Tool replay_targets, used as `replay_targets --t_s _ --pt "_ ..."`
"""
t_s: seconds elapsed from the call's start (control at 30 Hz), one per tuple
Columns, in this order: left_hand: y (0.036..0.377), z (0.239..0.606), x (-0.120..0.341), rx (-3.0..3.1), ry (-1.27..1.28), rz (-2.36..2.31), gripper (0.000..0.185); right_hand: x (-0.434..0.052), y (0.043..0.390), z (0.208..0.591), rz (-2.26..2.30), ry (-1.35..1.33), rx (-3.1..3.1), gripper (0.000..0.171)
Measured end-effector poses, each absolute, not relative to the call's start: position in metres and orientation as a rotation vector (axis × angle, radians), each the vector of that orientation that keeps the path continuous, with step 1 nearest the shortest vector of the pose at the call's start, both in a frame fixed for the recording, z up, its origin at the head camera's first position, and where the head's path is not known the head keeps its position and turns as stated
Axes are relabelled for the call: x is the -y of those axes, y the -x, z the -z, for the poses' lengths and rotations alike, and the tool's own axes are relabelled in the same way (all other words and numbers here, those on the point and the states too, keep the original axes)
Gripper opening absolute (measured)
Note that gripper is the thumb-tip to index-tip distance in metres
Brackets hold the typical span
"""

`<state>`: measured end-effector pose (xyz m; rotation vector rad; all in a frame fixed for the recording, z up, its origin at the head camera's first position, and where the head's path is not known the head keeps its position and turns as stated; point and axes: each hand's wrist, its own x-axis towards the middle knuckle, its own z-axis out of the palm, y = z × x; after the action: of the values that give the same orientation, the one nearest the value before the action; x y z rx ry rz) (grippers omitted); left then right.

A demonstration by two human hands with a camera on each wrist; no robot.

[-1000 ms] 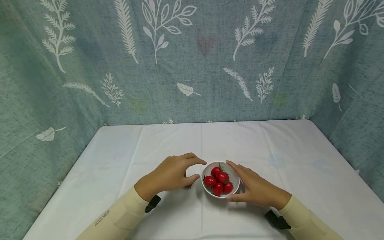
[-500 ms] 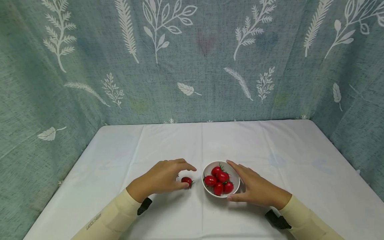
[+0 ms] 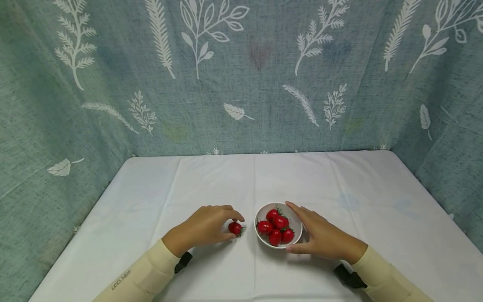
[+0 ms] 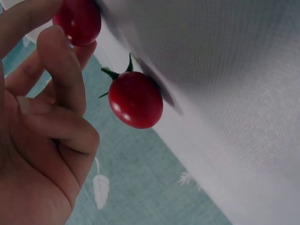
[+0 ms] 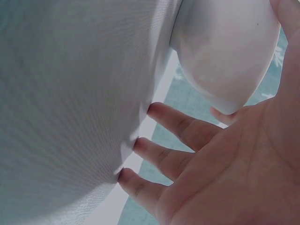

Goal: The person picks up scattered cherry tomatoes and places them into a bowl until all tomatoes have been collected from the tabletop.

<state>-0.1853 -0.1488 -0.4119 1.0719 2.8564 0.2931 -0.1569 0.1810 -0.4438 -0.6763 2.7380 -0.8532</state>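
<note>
My left hand (image 3: 205, 226) has its thumb and index finger around a red cherry tomato (image 3: 235, 228) on the white cloth, left of the bowl. In the left wrist view, that tomato (image 4: 79, 21) shows between the fingertips, while the other fingers curl in toward the palm. A second cherry tomato (image 4: 136, 100) with green sepals lies nearer the wrist; the hand hides it from the head view. My right hand (image 3: 320, 237) holds the white bowl (image 3: 261, 240) by its right side, thumb in front and index finger behind. Its remaining fingers (image 5: 164, 157) spread down to the cloth.
Several cherry tomatoes (image 3: 275, 237) with green stems sit inside the bowl. A white cloth (image 3: 181, 180) covers the table. Blue-green curtains (image 3: 241, 84) with leaf patterns hang behind it and along both sides.
My left hand has drawn back left from the bowl's edge, uncovering the tomato on the cloth, then its thumb and index finger have closed in around it. The right hand stays at the bowl.
</note>
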Motion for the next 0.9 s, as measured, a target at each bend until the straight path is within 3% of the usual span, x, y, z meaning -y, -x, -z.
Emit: replay_targets --t_s 0.33,0.9 --pt "0.1866 0.4137 0.1473 -2.862 -1.092 -0.309 0.025 -0.1813 0.1569 0.4436 0.851 0.677 -2.737 0.113" --pt "0.1892 0.4087 0.1444 -2.928 -1.096 -0.408 0.024 -0.1809 0.1569 0.4436 0.873 0.662 -2.72 0.112"
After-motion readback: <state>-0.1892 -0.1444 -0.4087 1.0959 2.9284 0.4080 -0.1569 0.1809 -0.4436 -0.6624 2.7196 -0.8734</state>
